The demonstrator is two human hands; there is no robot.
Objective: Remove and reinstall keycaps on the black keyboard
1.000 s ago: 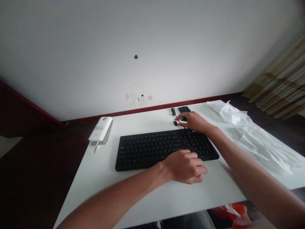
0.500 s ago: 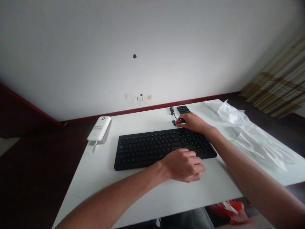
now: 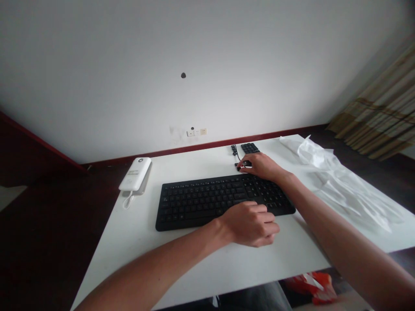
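Reaching beyond the keyboard (image 3: 201, 199), right hand (image 3: 262, 166) touches a small black piece (image 3: 239, 169), grip indeterminable; left hand (image 3: 249, 224) curled closed over near edge.

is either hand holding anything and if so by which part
At the fingertips of the right hand is a small black piece; whether it is gripped, and where, is too small to tell. The left hand shows nothing held.

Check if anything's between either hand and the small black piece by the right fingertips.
Right hand: nothing visible in between; its fingertips are right at the small black piece, contact unclear. Left hand: yes, the far part of the keyboard lies between, with the right hand close alongside the piece.
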